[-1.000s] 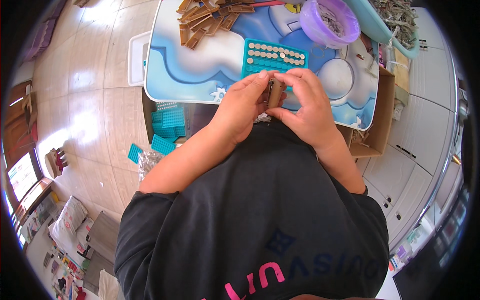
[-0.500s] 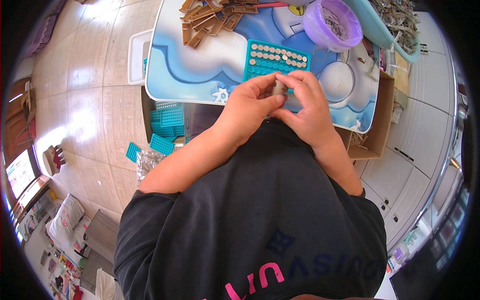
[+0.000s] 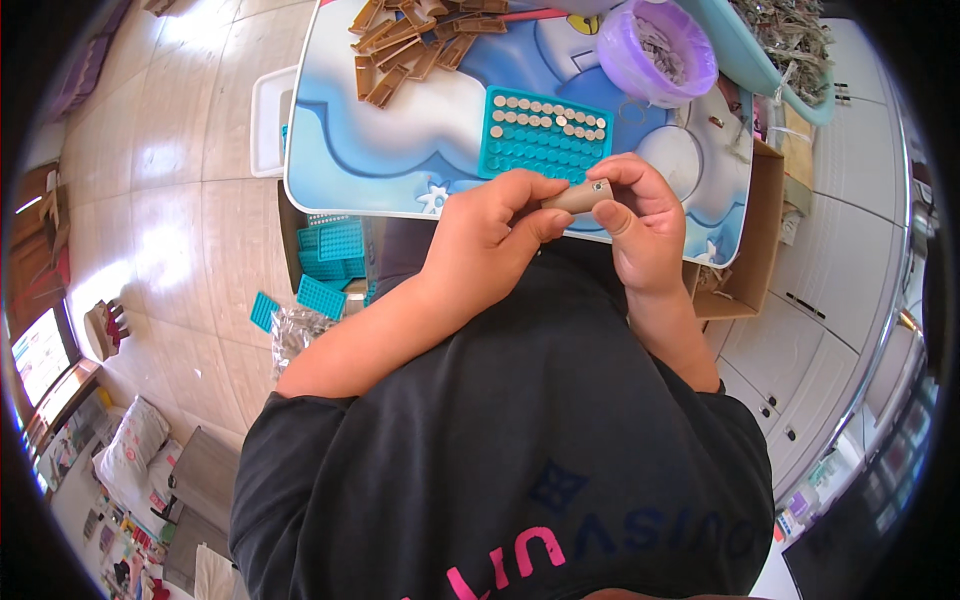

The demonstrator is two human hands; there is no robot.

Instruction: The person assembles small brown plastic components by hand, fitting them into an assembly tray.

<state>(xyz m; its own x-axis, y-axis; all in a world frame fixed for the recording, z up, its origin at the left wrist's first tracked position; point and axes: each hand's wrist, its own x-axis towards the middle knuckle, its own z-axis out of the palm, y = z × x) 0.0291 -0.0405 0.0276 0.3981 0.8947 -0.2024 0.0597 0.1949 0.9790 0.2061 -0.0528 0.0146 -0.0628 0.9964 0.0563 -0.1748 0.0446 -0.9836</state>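
Observation:
Between my two hands is a small tan, tube-like piece (image 3: pixel 576 198) with a dark-edged round spot near its right end. My left hand (image 3: pixel 490 235) pinches its left end between thumb and fingers. Around the right end are the thumb and fingers of my right hand (image 3: pixel 645 222), which partly cover it. Just beyond my hands, a teal tray (image 3: pixel 540 153) of round pockets lies on the table. Small silvery discs (image 3: pixel 545 107) fill its far rows, with a single one at the left of the row below; the nearer pockets show teal.
Brown plastic pieces (image 3: pixel 405 50) are heaped at the table's (image 3: pixel 340 180) far left. A purple lined bucket (image 3: pixel 608 55) stands far right, beside a pale blue basin (image 3: pixel 745 45) of wrapped bits. Teal trays (image 3: pixel 335 240) sit in a box below left; a cardboard box (image 3: pixel 765 200) is at right.
The tan piece has turned from upright to nearly sideways, showing its round spot. My right hand has moved slightly right and opened around it. The tray is now less covered by my hands.

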